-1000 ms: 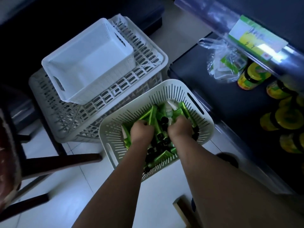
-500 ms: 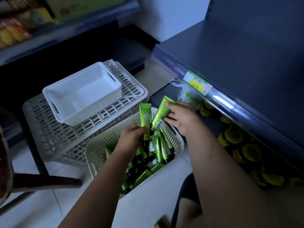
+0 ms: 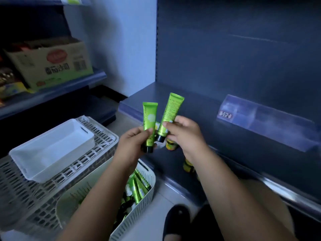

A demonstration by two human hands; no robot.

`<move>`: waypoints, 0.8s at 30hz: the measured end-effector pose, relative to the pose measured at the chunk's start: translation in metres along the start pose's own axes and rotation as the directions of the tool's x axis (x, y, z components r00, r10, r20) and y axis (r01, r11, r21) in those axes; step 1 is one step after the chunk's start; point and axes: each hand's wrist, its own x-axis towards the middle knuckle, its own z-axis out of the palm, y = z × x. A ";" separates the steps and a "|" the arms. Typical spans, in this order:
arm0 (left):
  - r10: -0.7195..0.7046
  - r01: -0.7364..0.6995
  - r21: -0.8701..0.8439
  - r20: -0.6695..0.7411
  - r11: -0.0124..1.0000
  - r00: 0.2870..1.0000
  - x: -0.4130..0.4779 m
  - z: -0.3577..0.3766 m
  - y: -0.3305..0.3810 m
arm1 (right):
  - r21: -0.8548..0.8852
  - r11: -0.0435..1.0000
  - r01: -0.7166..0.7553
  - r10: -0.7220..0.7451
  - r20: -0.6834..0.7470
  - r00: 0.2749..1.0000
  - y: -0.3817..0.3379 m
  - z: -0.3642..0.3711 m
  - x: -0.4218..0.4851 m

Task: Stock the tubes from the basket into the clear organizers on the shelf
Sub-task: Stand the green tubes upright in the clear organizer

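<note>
Tubes [image 3: 149,122] risen above basket [image 3: 139,216], seemingly near shelf [image 3: 173,94]

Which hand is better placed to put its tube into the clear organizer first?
Probably the right hand: its tube is nearer the clear organizer on the shelf; the left hand would have to reach across.

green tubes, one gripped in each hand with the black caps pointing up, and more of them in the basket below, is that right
Not quite. The head view shows the black caps pointing down, not up. The rest holds: the left hand grips one green tube, the right hand grips the second green tube, and more lie in the basket below.
</note>
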 end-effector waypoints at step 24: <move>-0.106 -0.016 0.198 0.586 0.980 0.804 -0.090 0.427 -0.043 | -0.045 0.991 0.129 -0.122 -0.721 0.682 -0.085 -0.401 -0.177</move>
